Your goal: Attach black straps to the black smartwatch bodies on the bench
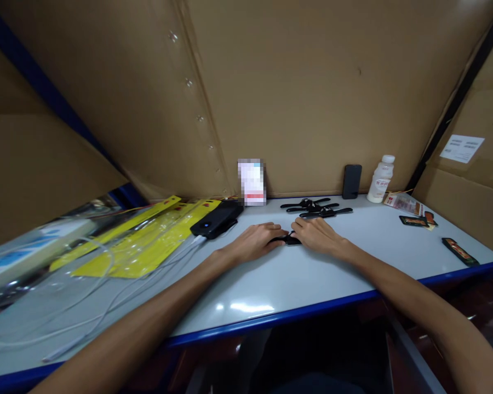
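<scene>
Both hands grip a black spokeshave (292, 239) low over the table, one at each end. My left hand (259, 241) is closed around its left end, and my right hand (315, 234) around its right end. Fingers cover much of the tool, so only its dark middle shows. Just beyond my right hand lie several similar black spokeshaves (312, 207), close together and partly overlapping, with long handles and small shiny parts at their centres.
A black power bank (216, 220) with a white cable lies left, beside yellow blister packs (156, 241) and a power strip (33, 249). A blurred-out screen (252, 183), black phone-like block (351, 181) and bottle (381, 179) stand at the cardboard wall. Snack packets (459, 251) lie right.
</scene>
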`<state>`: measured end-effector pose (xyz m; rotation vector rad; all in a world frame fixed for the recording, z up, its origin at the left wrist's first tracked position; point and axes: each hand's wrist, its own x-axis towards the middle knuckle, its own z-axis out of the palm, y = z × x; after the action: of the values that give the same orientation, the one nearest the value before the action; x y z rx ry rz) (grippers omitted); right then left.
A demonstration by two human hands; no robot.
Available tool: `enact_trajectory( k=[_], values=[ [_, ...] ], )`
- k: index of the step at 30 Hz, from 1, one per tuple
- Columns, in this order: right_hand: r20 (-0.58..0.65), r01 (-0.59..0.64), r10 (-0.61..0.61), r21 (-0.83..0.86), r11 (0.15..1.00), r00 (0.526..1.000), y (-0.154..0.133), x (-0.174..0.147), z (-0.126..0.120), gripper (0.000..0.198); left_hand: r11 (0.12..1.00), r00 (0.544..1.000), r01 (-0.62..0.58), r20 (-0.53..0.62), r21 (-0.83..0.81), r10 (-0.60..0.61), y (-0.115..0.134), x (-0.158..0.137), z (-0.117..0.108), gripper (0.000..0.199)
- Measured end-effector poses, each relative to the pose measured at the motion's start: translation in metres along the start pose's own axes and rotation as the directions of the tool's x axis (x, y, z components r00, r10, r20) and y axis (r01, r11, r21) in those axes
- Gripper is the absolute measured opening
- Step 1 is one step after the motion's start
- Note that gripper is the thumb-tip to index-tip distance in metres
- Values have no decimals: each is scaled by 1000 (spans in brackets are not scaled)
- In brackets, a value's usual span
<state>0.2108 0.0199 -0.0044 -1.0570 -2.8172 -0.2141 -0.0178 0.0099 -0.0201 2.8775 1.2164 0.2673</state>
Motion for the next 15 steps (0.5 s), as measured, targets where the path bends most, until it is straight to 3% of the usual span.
enact_trajectory(
  k=[3,5,8,10,12,15],
  values=[
    [-68,-40,45,79,996,997,10,2,-1,36,1000,1000,8,19,-11,-8,-2,-1,-2,30],
    [-117,-138,153,131,982,981,27,3,-4,38,999,1000,13,28,-40,-11,-5,-1,-3,31],
    [-179,-350,373,148,925,910,56,-1,-8,34,995,999,21,46,-95,-17,-10,-1,-7,31],
    [-220,-432,457,153,889,862,72,-4,-8,31,992,998,27,54,-125,-20,-14,-1,-9,31],
    [-252,-451,477,159,879,842,83,-2,-4,31,989,997,32,68,-147,-22,-17,-1,-12,31],
    [-238,-424,449,152,893,861,90,13,6,41,988,995,54,94,-147,-41,-19,-2,-15,33]
  ],
)
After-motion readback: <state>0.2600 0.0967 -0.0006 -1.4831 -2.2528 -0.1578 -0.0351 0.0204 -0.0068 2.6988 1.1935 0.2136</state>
